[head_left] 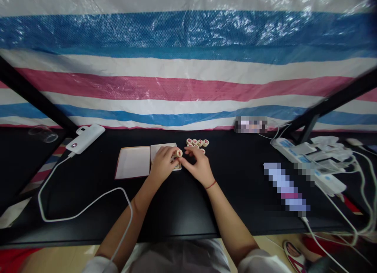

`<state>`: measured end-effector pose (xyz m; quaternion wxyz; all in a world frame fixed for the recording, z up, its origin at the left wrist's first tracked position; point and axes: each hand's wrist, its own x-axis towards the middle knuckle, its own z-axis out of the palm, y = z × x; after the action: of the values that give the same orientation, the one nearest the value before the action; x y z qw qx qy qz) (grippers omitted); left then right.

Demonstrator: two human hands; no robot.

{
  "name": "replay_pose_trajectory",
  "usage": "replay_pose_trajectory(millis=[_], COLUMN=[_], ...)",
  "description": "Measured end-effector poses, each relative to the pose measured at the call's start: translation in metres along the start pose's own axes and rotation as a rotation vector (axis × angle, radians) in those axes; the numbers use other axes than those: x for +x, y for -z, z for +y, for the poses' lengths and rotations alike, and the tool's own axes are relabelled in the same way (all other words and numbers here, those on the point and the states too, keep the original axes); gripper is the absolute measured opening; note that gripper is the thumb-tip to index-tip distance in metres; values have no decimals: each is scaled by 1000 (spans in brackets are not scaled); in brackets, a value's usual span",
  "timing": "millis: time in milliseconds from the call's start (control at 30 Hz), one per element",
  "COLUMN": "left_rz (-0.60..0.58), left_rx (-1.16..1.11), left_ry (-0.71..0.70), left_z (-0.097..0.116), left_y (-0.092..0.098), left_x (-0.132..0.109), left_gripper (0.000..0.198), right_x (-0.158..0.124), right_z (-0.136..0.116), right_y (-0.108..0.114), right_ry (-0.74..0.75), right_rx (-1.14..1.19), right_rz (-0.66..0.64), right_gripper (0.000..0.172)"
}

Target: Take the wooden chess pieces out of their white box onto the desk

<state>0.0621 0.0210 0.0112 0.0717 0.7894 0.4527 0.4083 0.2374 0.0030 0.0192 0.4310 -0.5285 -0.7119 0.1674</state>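
Left hand pinches a red-marked disc — right hand nearby.

Glossy woven plastic sheet, satiny desktop, matt cardboard box.

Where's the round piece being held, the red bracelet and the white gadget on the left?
Round piece (179, 152), head view: its marked face.
Red bracelet (211, 185), head view: its band.
White gadget (87, 139), head view: its top.
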Motion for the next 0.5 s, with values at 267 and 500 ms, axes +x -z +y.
replay_pose_trajectory(millis=[267,500], left_rz=[-32,28], left_rx=[41,44], left_ry=[-100,-36], left_z=[6,-5], left_y=[-3,2], left_x=[-2,-1], left_gripper=[26,27], right_x=[-1,0], right_z=[7,60], right_y=[-1,20], right_ry=[-69,-351], right_rx=[59,-257], right_rz=[133,236], right_gripper=[21,30])
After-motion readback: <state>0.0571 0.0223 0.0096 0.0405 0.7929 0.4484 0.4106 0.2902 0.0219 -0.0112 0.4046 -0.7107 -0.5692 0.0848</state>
